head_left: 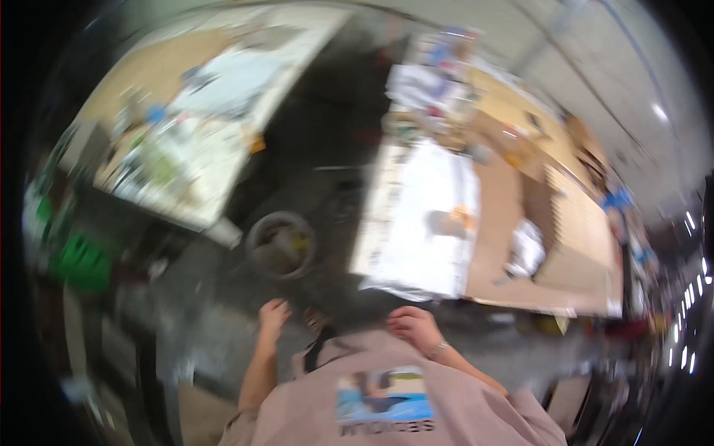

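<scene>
Nearest, left hand (274, 315) and right hand (415, 328) apart, fingers bent inward (too blurred to tell whether clenched or released). Farther out, round bin (251, 247) just beyond left hand; beyond right hand, white sheet (416, 241) on table (375, 230).

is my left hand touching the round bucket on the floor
Apart: the head view shows a strip of grey floor between the left hand and the near rim of the round bucket.
</scene>
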`<action>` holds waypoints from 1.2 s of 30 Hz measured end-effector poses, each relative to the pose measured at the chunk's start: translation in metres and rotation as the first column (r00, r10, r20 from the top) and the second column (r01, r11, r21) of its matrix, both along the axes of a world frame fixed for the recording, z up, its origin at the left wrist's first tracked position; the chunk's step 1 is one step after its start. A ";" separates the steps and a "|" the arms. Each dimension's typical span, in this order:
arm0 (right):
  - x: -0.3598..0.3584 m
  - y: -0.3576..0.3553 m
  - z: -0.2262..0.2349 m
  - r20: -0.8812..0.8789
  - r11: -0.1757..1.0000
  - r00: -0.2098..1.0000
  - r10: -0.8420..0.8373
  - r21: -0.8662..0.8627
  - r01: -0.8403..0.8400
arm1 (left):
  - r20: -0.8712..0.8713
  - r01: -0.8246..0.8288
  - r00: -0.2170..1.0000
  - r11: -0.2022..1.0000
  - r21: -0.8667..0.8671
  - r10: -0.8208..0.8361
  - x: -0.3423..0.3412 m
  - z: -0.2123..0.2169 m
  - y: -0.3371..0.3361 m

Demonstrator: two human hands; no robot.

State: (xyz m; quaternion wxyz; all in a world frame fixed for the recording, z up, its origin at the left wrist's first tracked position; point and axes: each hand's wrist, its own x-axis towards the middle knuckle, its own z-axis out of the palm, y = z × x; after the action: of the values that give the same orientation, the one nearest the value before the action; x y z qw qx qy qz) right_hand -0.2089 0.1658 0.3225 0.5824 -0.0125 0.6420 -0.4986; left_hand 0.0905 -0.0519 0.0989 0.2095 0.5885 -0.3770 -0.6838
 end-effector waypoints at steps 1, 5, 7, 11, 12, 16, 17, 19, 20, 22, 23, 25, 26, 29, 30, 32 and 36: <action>-0.001 -0.002 -0.006 0.011 1.000 1.000 0.009 0.002 -0.009 | 0.068 0.065 0.996 0.998 0.012 -0.066 0.008 0.003 0.004; -0.009 0.002 -0.020 -0.261 0.999 0.964 0.043 -0.004 -0.046 | 0.104 0.100 0.989 0.992 0.078 -0.108 0.036 -0.032 0.018; -0.013 0.004 -0.017 -0.354 0.996 0.931 0.093 0.021 -0.091 | 0.157 0.214 0.962 0.974 0.068 -0.222 0.069 -0.062 0.020; -0.039 0.029 -0.019 -0.325 0.998 0.945 -0.039 -0.049 0.024 | 0.111 0.283 0.950 0.955 0.089 -0.292 0.034 -0.030 0.025; -0.045 0.033 -0.017 -0.317 0.995 0.946 -0.068 -0.093 0.040 | 0.250 0.297 0.927 0.954 -0.036 -0.279 0.032 -0.042 0.024; -0.101 0.064 -0.015 -0.362 0.980 0.919 -0.158 -0.172 0.101 | 0.231 0.259 0.948 0.951 -0.168 -0.217 -0.032 0.037 0.028; -0.114 0.067 -0.016 -0.404 0.975 0.900 -0.162 -0.207 0.083 | 0.246 0.235 0.951 0.954 -0.184 -0.187 -0.041 0.047 0.028; -0.136 0.070 -0.004 -0.417 0.973 0.888 -0.194 -0.196 0.121 | 0.124 -0.006 0.991 0.941 -0.340 0.051 -0.048 0.070 0.034; -0.146 0.076 0.005 -0.533 0.994 0.840 -0.103 -0.093 0.063 | 0.172 -0.035 0.978 0.900 -0.435 0.121 -0.052 0.084 0.045; -0.177 0.082 0.034 -0.520 0.999 0.854 -0.031 -0.026 0.021 | 0.040 -0.142 0.981 0.839 -0.526 0.191 -0.112 0.136 0.079; -0.201 0.105 0.015 -0.543 0.991 0.836 -0.077 -0.135 0.003 | 0.031 -0.155 0.979 0.842 -0.517 0.200 -0.155 0.160 0.093; -0.231 0.125 0.007 -0.546 0.975 0.834 -0.076 -0.216 -0.053 | 0.009 -0.119 0.989 0.820 -0.559 0.150 -0.202 0.164 0.123; -0.236 0.124 0.018 -0.518 0.954 0.852 -0.074 -0.287 -0.091 | 0.063 -0.025 0.995 0.795 -0.607 0.079 -0.218 0.164 0.141; -0.249 0.132 0.027 -0.439 0.904 0.898 0.032 -0.370 -0.213 | 0.208 0.170 0.977 0.779 -0.604 -0.053 -0.265 0.213 0.197; -0.252 0.131 0.035 -0.434 0.882 0.894 0.107 -0.373 -0.287 | 0.229 0.200 0.971 0.779 -0.594 -0.075 -0.269 0.213 0.212; -0.250 0.130 0.065 -0.438 0.843 0.878 0.192 -0.384 -0.376 | 0.239 0.226 0.965 0.808 -0.544 -0.109 -0.272 0.211 0.239; -0.248 0.129 0.138 -0.409 0.769 0.838 0.360 -0.378 -0.515 | 0.285 0.232 0.952 0.862 -0.450 -0.108 -0.269 0.194 0.262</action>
State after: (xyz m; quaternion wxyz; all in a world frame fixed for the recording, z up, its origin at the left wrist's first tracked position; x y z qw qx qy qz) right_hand -0.4567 0.2948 0.4609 0.5527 -0.3842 0.5628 -0.4797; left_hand -0.1782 0.2102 0.2930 0.2375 0.5638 -0.6083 -0.5057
